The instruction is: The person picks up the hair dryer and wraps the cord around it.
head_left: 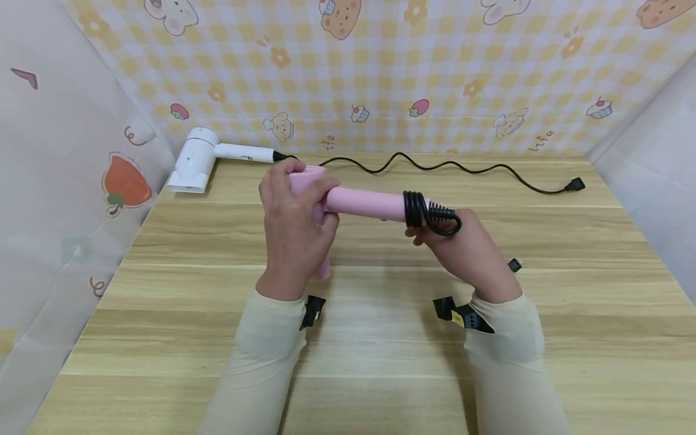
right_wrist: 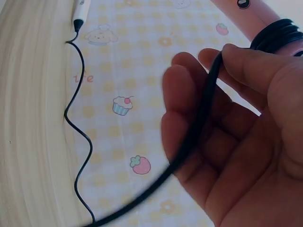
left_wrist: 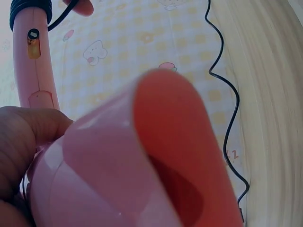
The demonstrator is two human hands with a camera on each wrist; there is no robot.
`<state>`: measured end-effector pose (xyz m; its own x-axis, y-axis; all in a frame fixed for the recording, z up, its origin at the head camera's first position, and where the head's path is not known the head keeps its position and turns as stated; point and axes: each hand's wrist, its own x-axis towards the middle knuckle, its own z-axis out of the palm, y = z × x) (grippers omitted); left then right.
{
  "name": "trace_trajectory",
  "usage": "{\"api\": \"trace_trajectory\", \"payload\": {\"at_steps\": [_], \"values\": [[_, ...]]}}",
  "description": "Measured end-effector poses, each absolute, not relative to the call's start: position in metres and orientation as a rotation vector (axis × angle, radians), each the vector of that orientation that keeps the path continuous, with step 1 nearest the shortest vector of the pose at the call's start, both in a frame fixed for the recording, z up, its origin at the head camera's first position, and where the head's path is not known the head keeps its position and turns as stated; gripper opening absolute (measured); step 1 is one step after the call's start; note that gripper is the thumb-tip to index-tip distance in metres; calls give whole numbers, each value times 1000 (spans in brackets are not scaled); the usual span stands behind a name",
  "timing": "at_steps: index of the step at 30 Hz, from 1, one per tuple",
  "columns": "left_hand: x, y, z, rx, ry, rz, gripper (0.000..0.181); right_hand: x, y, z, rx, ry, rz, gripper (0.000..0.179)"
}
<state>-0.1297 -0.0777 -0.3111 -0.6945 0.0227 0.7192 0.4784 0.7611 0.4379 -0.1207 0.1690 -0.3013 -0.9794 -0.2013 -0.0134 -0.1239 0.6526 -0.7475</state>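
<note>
A pink hair dryer (head_left: 367, 203) is held up over the table, its handle pointing right. My left hand (head_left: 293, 232) grips it around the head; the wide flat nozzle (left_wrist: 184, 127) fills much of the left wrist view. Black cord (head_left: 414, 209) is wound in several turns around the handle's end. There my right hand (head_left: 470, 254) pinches the cord between thumb and fingers, and in the right wrist view a length of cord (right_wrist: 184, 151) runs across the curled fingers. A black plug (head_left: 514, 264) shows just right of the right wrist.
A white hair dryer (head_left: 196, 160) lies at the back left of the wooden table (head_left: 380, 350). Its wavy black cord (head_left: 399, 154) stretches along the back edge to a plug (head_left: 574, 184) at the right. A yellow checked cloth (head_left: 375, 66) hangs behind.
</note>
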Motion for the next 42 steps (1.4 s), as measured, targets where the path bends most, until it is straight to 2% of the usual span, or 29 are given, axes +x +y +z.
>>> {"api": "trace_trajectory", "payload": {"at_steps": [9,13,30,42], "values": [[-131,-78,-312,-272,-2230,-756,28,-121,169,-307,-622,2706,-1212,14],[-132,-79,-313,-236,-2251,-732,29,-120,168,-307,-661,2722,-1124,16],[-136,-80,-321,-185,-2290,-697,29,-112,168,-298,-737,2735,-1112,6],[-134,-78,-319,-175,-2282,-663,28,-107,170,-291,-866,2856,-1252,14]]}}
